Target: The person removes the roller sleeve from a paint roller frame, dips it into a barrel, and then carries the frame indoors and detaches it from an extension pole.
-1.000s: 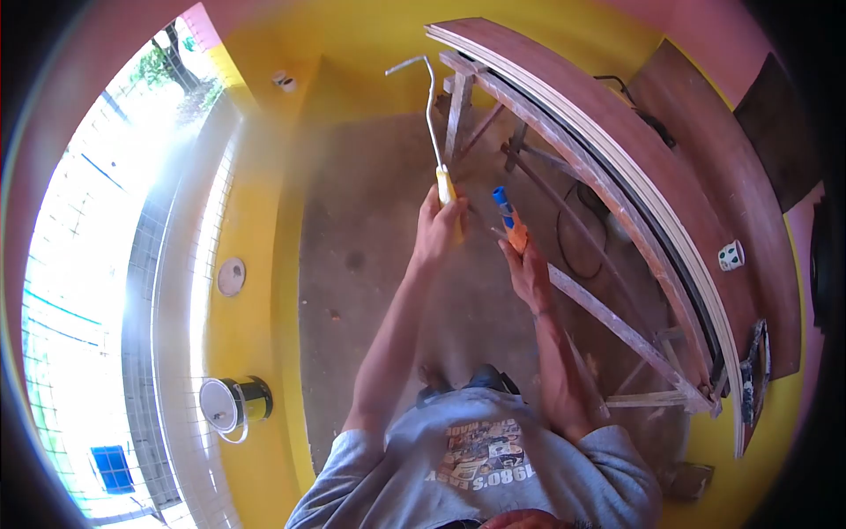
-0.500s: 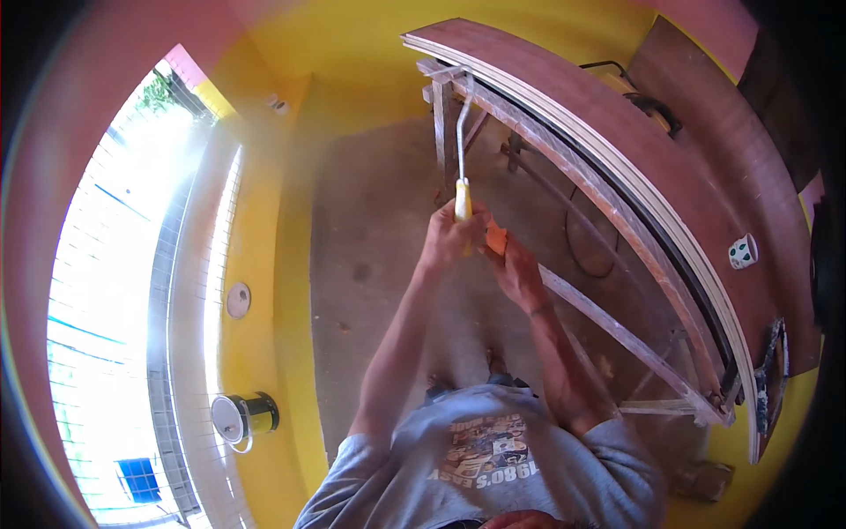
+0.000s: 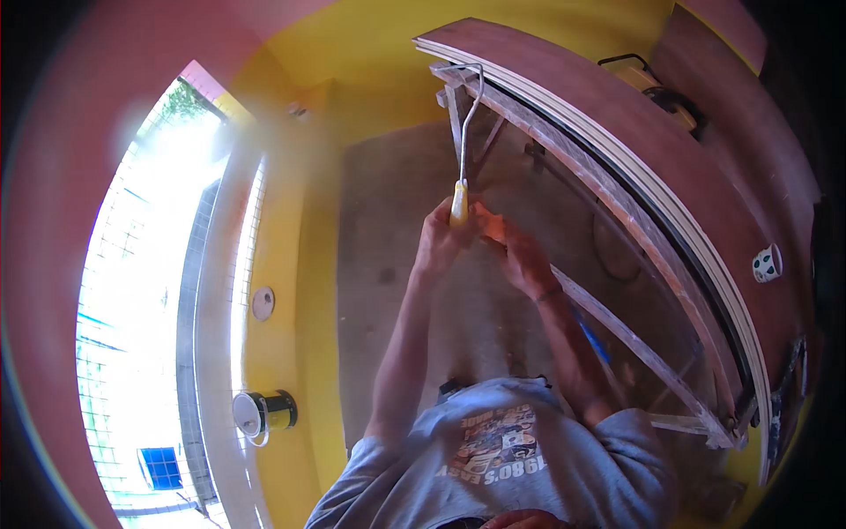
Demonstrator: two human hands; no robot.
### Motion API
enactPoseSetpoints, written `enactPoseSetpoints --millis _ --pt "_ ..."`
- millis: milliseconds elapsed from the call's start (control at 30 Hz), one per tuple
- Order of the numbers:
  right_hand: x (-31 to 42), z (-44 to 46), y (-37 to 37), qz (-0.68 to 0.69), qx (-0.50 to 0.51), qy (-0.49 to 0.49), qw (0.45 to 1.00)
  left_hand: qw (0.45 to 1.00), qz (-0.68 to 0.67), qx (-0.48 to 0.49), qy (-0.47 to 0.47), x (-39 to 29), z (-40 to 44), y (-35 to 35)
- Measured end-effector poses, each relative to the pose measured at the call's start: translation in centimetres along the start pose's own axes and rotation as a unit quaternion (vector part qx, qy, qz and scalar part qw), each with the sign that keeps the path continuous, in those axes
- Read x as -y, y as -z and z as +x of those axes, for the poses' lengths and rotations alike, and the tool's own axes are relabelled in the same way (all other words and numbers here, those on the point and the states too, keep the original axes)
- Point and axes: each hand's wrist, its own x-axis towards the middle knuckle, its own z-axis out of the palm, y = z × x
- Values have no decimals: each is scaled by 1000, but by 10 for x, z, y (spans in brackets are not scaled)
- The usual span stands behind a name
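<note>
A roller frame [image 3: 465, 141] with a bent metal rod and a yellow-white handle points upward. My left hand [image 3: 441, 238] is closed around that handle. Close beside it, my right hand [image 3: 522, 260] is closed on an orange tool handle [image 3: 491, 224], whose far end lies at my left hand and is partly hidden. The two hands are nearly touching in front of my body. No roller sleeve shows on the bare end of the rod. A blue object [image 3: 592, 339] shows near my right forearm, blurred.
Curved-looking stacked boards [image 3: 617, 132] lie on wooden trestles [image 3: 634, 331] at the right, with a patterned cup [image 3: 767, 264] and a yellow tool [image 3: 661, 93] there. A paint can [image 3: 264, 414] and a round lid [image 3: 263, 303] stand by the left window ledge.
My hands have come together, and the roller frame has turned and shifted right. The blue part seen earlier at the orange handle no longer shows there; something blue now appears lower, near my right forearm.
</note>
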Motion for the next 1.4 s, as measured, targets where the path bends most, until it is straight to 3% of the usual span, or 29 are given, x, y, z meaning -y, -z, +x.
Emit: enactPoseSetpoints --millis 100,133,167,200,233,267,400,467,500,600,633,700,733,767,800,900,1000,1100,1200,1300,1400 --pt "10 -3 -4 128 32 -49 990 999 -28 8 17 -3 -1 9" --pt "17 -8 -2 -89 60 54 993 999 -49 9 18 -5 -2 11" --pt "27 -14 1 -307 101 142 936 999 -45 16 23 -7 -2 15" --pt "37 -20 3 -495 102 245 827 998 -43 22 28 -9 -2 19" --pt "40 -23 0 -546 92 276 785 998 -40 29 34 -11 -2 22" --pt "38 -22 -1 -564 89 288 769 999 -25 34 31 -12 -2 26" --pt "42 -26 -6 -543 79 233 803 999 44 19 -3 -14 -3 30" --pt "35 -23 -3 -563 77 243 787 998 51 12 -30 -9 -3 28" --pt "22 -20 4 -582 77 261 767 998 46 -1 -35 -7 -3 27" --pt "-3 -12 9 -698 52 325 636 997 45 -31 -51 -6 -6 22" --pt "-2 -15 14 -651 76 219 723 996 53 -39 -57 -7 -7 22" --pt "95 -47 -29 -513 118 -3 850 994 59 -58 -71 -11 -9 20" --pt "64 -37 -17 -725 19 160 669 993 56 -67 -78 -11 -10 19" --pt "6 -19 5 -855 -82 304 411 992 52 -76 -85 -11 -11 19" --pt "-26 -11 17 -888 -173 414 106 991 61 -82 -88 -12 -12 18" --pt "-6 -23 6 -796 -103 363 474 985 80 -108 -107 -10 -14 19" --pt "17 -34 -8 -584 -18 259 769 978 72 -139 -136 0 -14 12" --pt "10 -34 -14 -655 -104 320 677 971 93 -160 -150 7 -22 6" --pt "31 -32 -17 -637 -30 219 739 945 185 -178 -201 7 -30 0" --pt "16 -5 -4 -521 -22 227 822 922 238 -179 -248 4 -28 -5" --pt "22 -13 -16 -425 -63 288 856 977 53 -147 -148 2 -30 -11"
